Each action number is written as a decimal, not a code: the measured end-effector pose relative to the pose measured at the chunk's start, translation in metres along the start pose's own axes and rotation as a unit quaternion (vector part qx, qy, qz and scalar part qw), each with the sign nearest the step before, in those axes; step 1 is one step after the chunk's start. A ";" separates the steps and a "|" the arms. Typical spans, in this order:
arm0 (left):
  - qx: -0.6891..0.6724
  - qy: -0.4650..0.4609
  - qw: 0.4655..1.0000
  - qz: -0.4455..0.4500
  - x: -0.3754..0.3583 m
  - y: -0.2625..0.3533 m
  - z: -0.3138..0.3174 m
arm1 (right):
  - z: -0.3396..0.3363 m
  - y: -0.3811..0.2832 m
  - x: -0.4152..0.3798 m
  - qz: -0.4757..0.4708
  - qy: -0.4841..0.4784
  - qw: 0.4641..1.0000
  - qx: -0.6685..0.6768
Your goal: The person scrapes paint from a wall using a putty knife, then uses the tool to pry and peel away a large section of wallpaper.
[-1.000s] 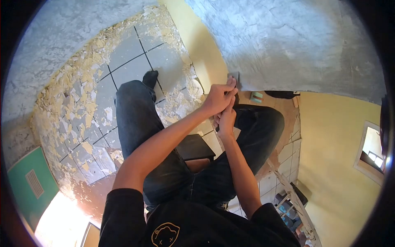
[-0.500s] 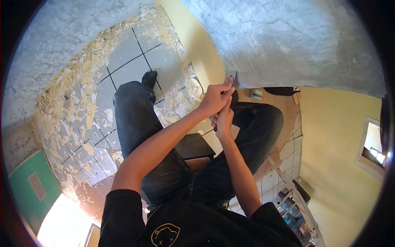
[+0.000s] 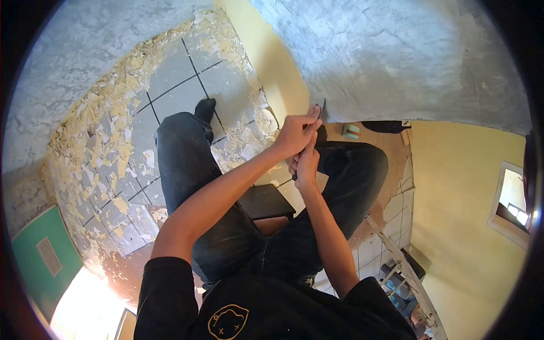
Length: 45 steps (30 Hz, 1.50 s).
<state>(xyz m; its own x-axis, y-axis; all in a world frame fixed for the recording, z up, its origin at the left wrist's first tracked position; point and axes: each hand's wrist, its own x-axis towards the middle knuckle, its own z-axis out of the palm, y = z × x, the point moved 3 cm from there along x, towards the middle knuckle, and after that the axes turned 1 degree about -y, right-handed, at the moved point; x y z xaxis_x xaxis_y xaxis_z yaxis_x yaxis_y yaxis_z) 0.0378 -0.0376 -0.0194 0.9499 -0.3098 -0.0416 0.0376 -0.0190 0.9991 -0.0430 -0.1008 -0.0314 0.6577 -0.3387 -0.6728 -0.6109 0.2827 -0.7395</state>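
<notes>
While in both hands [image 3: 296, 136], scraper [image 3: 323, 111] aslant lengthwise, blade [image 3: 324, 106] toward wall [image 3: 391, 73].

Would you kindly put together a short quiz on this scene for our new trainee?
1. Which of the person's hands is nearer the scraper's blade?
2. True or false: the tiled floor is free of debris.
3. Multiple choice: what colour is the outlined emblem on the black T-shirt? A) green B) yellow-orange C) red

Key:
1. The left hand; the right hand is farther back.
2. False: paint flakes litter it.
3. B.
</notes>
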 end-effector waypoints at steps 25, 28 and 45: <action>0.008 0.042 0.998 0.046 0.007 -0.010 0.005 | 0.004 -0.004 0.002 0.011 -0.014 1.000 0.007; 0.052 0.088 0.977 0.189 0.011 -0.009 -0.001 | 0.006 -0.005 0.013 0.001 0.007 1.000 0.008; 0.047 0.052 0.994 0.087 0.013 -0.014 -0.003 | 0.006 0.002 0.018 -0.024 0.003 1.000 0.008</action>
<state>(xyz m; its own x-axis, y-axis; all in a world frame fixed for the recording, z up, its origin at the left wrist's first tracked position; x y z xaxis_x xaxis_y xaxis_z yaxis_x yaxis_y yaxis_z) 0.0501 -0.0386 -0.0342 0.9667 -0.2161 0.1368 -0.1537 -0.0638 0.9861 -0.0294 -0.1009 -0.0448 0.6826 -0.3578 -0.6372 -0.5722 0.2807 -0.7706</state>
